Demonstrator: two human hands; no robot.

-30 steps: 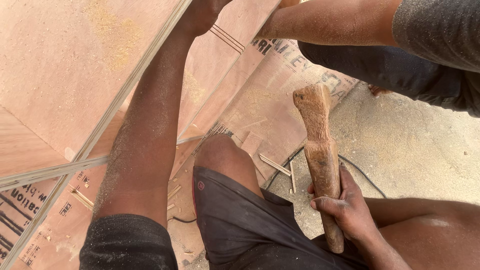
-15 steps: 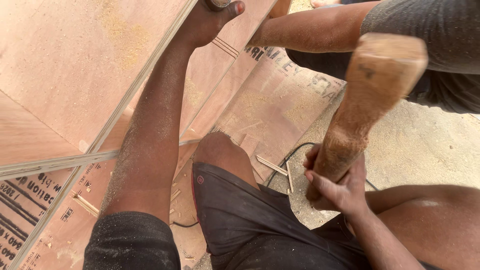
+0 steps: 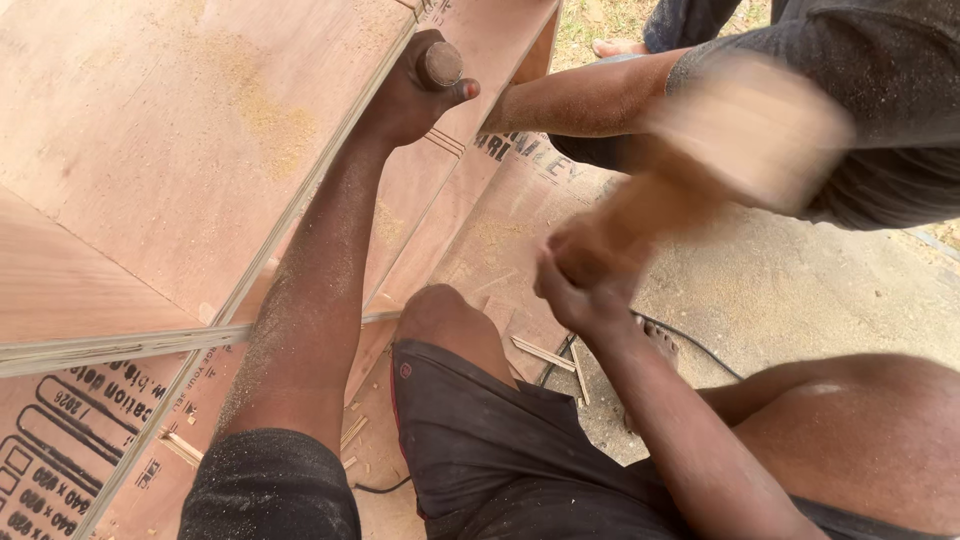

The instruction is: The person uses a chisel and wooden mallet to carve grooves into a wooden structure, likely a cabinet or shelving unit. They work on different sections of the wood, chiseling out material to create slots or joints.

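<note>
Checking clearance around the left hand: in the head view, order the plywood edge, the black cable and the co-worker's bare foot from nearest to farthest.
From the left hand:
1. Plywood edge, right beside it, running down-left.
2. Co-worker's bare foot, upper right.
3. Black cable, lower right on the ground.

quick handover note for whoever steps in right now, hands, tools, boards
Left hand: gripping a round-ended tool handle set against the edge of the plywood board.
Right hand: holding the wooden mallet, blurred in the picture.
Another person's arm reaches in beyond the board.
Sawdust lies on the board, wood slivers on the ground. Progress along the edge cannot be judged.
</note>
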